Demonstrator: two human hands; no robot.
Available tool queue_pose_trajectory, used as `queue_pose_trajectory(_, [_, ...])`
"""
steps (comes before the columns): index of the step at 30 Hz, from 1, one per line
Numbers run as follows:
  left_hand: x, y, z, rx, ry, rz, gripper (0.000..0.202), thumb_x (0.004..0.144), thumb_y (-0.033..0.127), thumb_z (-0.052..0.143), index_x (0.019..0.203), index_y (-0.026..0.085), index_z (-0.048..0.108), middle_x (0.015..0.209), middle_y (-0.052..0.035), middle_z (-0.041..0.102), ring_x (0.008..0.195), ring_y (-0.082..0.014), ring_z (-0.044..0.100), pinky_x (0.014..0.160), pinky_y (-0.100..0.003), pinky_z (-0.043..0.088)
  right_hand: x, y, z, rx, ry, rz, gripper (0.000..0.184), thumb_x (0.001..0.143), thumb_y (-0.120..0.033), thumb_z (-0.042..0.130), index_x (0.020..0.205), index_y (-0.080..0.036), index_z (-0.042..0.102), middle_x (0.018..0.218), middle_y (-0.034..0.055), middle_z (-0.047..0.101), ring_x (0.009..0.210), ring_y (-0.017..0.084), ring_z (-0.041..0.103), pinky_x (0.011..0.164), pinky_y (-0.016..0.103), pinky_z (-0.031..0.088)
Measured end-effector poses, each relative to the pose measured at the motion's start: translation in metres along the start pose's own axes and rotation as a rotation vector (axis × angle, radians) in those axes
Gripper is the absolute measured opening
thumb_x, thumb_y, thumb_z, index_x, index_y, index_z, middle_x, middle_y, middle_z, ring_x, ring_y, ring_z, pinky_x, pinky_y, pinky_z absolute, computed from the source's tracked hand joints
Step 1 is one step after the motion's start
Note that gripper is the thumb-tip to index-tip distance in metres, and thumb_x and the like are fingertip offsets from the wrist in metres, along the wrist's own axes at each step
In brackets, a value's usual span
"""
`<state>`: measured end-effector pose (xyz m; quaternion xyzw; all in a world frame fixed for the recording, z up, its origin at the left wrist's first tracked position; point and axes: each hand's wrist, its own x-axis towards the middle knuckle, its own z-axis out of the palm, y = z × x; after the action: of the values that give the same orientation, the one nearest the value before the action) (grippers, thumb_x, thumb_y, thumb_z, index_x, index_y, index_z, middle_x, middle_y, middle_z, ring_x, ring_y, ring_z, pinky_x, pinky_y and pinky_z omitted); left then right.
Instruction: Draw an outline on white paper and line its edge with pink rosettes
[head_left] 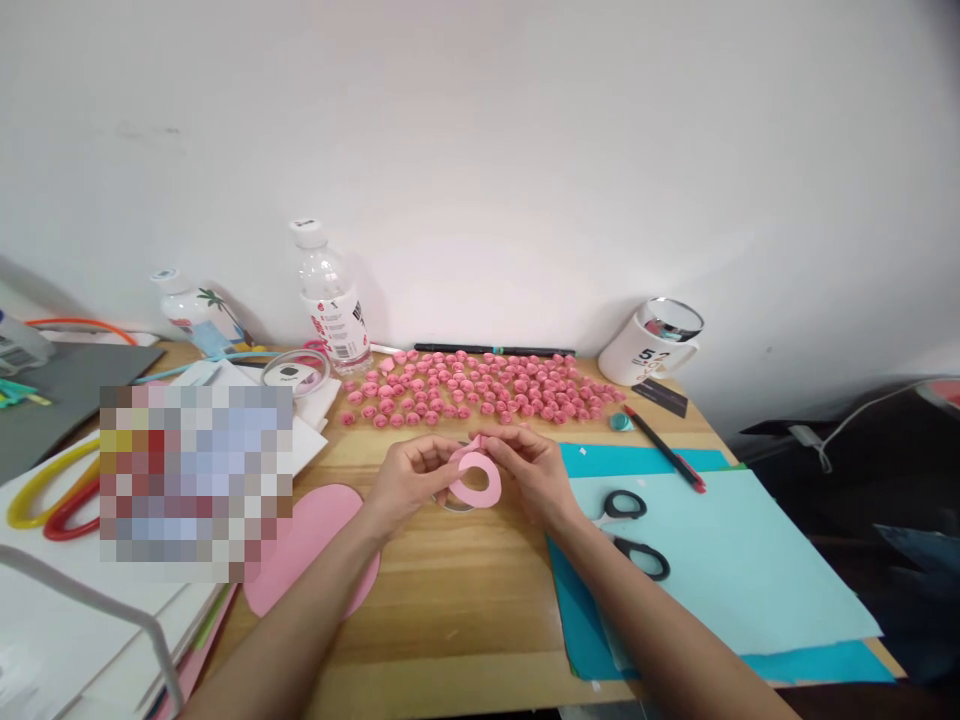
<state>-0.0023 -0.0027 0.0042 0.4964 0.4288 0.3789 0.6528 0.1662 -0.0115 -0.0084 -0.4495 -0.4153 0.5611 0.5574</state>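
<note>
A pink paper spiral strip (491,484) hangs in a ring between my two hands, above the wooden table. My left hand (417,468) has its thumb and fingers closed on the left side of the strip. My right hand (529,466) pinches the strip's upper end, where it looks folded or rolled; the fingers partly hide it. Under the strip a round object's edge shows, mostly covered. Just beyond my hands lie many small rolled pink paper roses (457,385). A pink paper disc (322,545) lies beneath my left forearm.
Black-handled scissors (626,503) rest on light blue paper (750,560) at right, near a pen (675,455) and a small teal roll (621,422). A white mug (637,345) and a water bottle (330,310) stand by the wall. Papers (60,610) fill the left.
</note>
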Motion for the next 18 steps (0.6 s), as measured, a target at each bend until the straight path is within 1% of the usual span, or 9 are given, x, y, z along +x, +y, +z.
queue_pose_trajectory(2, [0.0000,-0.0003,-0.0002,-0.002,-0.001,-0.008,0.030,0.068,0.035,0.074,0.089,0.014,0.068,0.079,-0.0044,0.069,0.059,-0.0095,0.056,0.046,-0.018,0.042,-0.0001,-0.0001,0.0003,0.008,-0.005,-0.015,0.019,0.068,-0.036,0.076,0.079,-0.021,0.071,0.077,0.0028,0.072,0.070,0.016,0.065,0.065,0.029,0.051])
queue_pose_trajectory(5, [0.0003,-0.0022,0.0009,-0.008,-0.026,-0.018,0.030,0.068,0.033,0.075,0.090,0.014,0.068,0.077,-0.0033,0.068,0.054,-0.0077,0.053,0.044,-0.017,0.041,-0.0001,0.0005,0.0012,0.043,0.010,-0.032,0.020,0.064,-0.033,0.079,0.075,-0.021,0.067,0.073,-0.0001,0.069,0.065,0.014,0.063,0.060,0.026,0.049])
queue_pose_trajectory(9, [-0.0006,-0.0012,0.0044,-0.011,-0.045,-0.016,0.028,0.069,0.035,0.073,0.085,0.014,0.067,0.072,-0.0013,0.066,0.048,-0.0058,0.050,0.043,-0.018,0.040,0.0002,0.0001,0.0019,0.041,0.008,-0.051,0.024,0.058,-0.031,0.082,0.070,-0.020,0.065,0.068,-0.0014,0.067,0.061,0.013,0.061,0.057,0.024,0.048])
queue_pose_trajectory(11, [-0.0013,0.0009,0.0059,-0.008,-0.036,-0.021,0.027,0.070,0.037,0.072,0.080,0.013,0.066,0.068,-0.0007,0.065,0.047,-0.0063,0.051,0.043,-0.019,0.041,0.0001,-0.0005,0.0015,0.019,0.011,-0.052,0.021,0.060,-0.032,0.082,0.071,-0.020,0.067,0.069,-0.0006,0.068,0.062,0.013,0.061,0.058,0.025,0.048])
queue_pose_trajectory(13, [-0.0015,0.0026,0.0067,-0.021,-0.023,-0.021,0.027,0.070,0.039,0.072,0.076,0.013,0.065,0.065,0.0000,0.064,0.046,-0.0070,0.052,0.043,-0.020,0.042,-0.0001,-0.0008,0.0009,-0.009,-0.005,-0.035,0.019,0.065,-0.035,0.078,0.075,-0.021,0.070,0.074,0.0014,0.071,0.066,0.014,0.063,0.061,0.026,0.050])
queue_pose_trajectory(15, [-0.0012,0.0032,0.0066,-0.046,-0.004,-0.017,0.028,0.070,0.039,0.072,0.077,0.013,0.065,0.064,-0.0002,0.065,0.049,-0.0080,0.054,0.043,-0.019,0.042,-0.0004,-0.0005,0.0004,-0.023,-0.026,-0.019,0.019,0.070,-0.036,0.075,0.080,-0.021,0.071,0.078,0.0033,0.072,0.071,0.016,0.065,0.066,0.029,0.051])
queue_pose_trajectory(18, [-0.0003,0.0021,0.0056,-0.070,0.026,-0.014,0.028,0.071,0.038,0.071,0.082,0.013,0.065,0.066,-0.0019,0.066,0.053,-0.0102,0.057,0.043,-0.020,0.043,-0.0002,0.0004,0.0003,-0.012,-0.032,-0.024,0.020,0.069,-0.037,0.075,0.081,-0.020,0.071,0.079,0.0037,0.073,0.074,0.017,0.066,0.070,0.031,0.052])
